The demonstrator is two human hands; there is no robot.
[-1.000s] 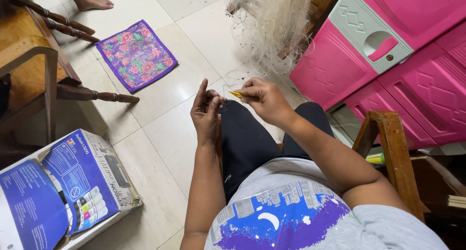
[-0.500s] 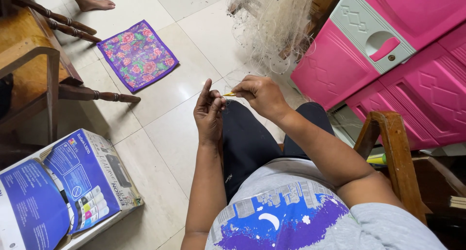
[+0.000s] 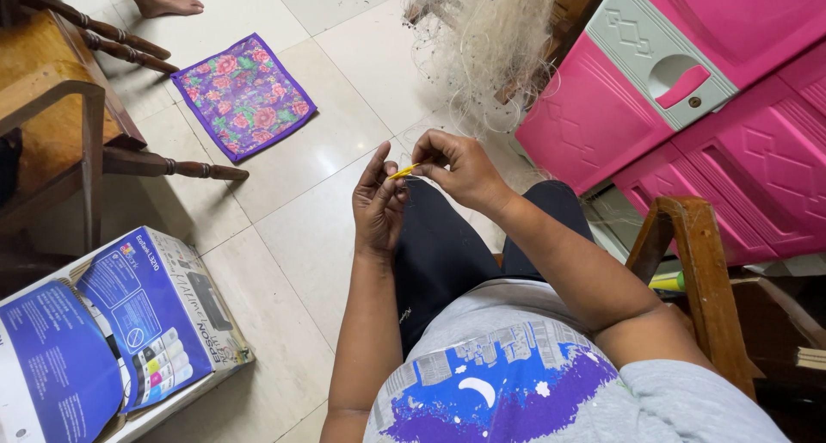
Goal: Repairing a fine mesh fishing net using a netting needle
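The right hand (image 3: 460, 169) pinches a small yellow tool (image 3: 402, 172) between thumb and fingertips, its fingers curled together on the rear end; the tool's tip reaches across to the left hand (image 3: 379, 204), which stands upright just beside it, forefinger raised and the other fingers loosely bent, touching the tip or the fine thread there, though I cannot tell which; both hands hover over the person's dark-trousered lap, above the pale tiled floor (image 3: 301, 211); a heap of pale fishing net (image 3: 486, 39) hangs just beyond the hands, against a pink plastic cabinet (image 3: 602, 125) whose drawers are closed, so their contents are hidden; to the left, 1 blue and white cardboard box (image 3: 129, 323) stands on the floor with its flap open, its inside not visible from here; a purple floral cloth (image 3: 245, 95) lies flat on the tiles near a wooden chair (image 3: 60, 107); another person's bare foot (image 3: 168, 4) shows at the top edge.
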